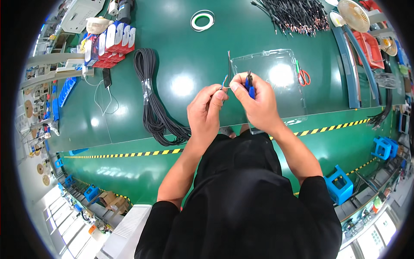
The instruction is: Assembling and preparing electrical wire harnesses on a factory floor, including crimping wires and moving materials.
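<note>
My left hand [205, 108] is closed, thumb and finger pinching a cable end with thin blue and pale wires [224, 79] standing out of it. Close by on the right, my right hand [261, 101] curls around small blue-handled pliers [250, 87], their dark jaws pointing away from me. Its thumb and fingertip also pinch near a thin wire running between both hands. Most of the cable is hidden by my left fingers. Just beyond my hands a short dark cable piece [229, 62] lies beside a clear plastic tray [295, 58], which is partly under my right hand.
A coil of black cable [145, 82] lies to the left. Red-handled scissors [304, 77] rest right of the tray. Farther off are a tape roll [194, 22], a heap of cut cables [297, 19], and red-white boxes [114, 41]. A blue stool [340, 190] stands behind on the right.
</note>
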### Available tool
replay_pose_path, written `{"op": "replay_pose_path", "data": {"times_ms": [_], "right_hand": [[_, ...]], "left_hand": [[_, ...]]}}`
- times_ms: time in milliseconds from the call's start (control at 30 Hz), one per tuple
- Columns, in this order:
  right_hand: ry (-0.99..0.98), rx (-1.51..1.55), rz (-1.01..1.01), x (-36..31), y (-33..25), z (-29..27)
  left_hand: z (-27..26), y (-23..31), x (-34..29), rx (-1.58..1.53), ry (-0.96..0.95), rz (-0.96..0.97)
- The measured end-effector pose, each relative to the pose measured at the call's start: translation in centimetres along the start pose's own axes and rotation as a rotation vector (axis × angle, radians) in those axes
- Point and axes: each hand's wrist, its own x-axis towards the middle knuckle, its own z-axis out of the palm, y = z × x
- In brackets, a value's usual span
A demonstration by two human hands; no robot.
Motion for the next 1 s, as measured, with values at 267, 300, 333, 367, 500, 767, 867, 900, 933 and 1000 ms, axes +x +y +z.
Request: {"op": "replay_pose_path", "data": {"times_ms": [267,300,333,367,500,767,867,900,933,1000], "right_hand": [[-0.014,0.294,0.1,0.7,1.5,-2.1],[-0.049,0.242,0.08,1.0,1.7,-2.4],[-0.088,0.191,0.057,1.3,1.4,-2.6],[-0.126,0.163,0.063,1.3,1.0,-2.7],[-0.169,0.137,0.136,1.4,1.3,-3.2],[-0.232,0.827,0.605,-0.1,5.0,-5.9],[-0.075,0.463,0.467,-0.7,5.8,-8.0],[-0.063,0.516,0.404,-0.9,6.2,-8.7],[-0.064,0.527,0.389,-1.1,6.2,-9.1],[-0.069,0.548,0.359,-1.4,5.7,-9.8]], "left_hand": [[-0.5,1.0,0.3,-0.399,-0.21,-0.312],[-0.4,1.2,0.3,-0.402,-0.227,-0.325],[-0.2,1.3,0.3,-0.404,-0.242,-0.334],[-0.2,1.0,0.2,-0.415,-0.264,-0.347],[0.7,0.6,0.1,-0.494,-0.308,-0.378],[3.2,-2.2,0.5,-0.617,-0.542,-0.449],[4.4,-2.2,0.7,-0.573,-0.583,-0.522],[5.0,-2.0,0.9,-0.554,-0.575,-0.536],[5.5,-1.8,1.0,-0.535,-0.567,-0.548],[6.2,-2.1,1.0,-0.522,-0.577,-0.58]]}}
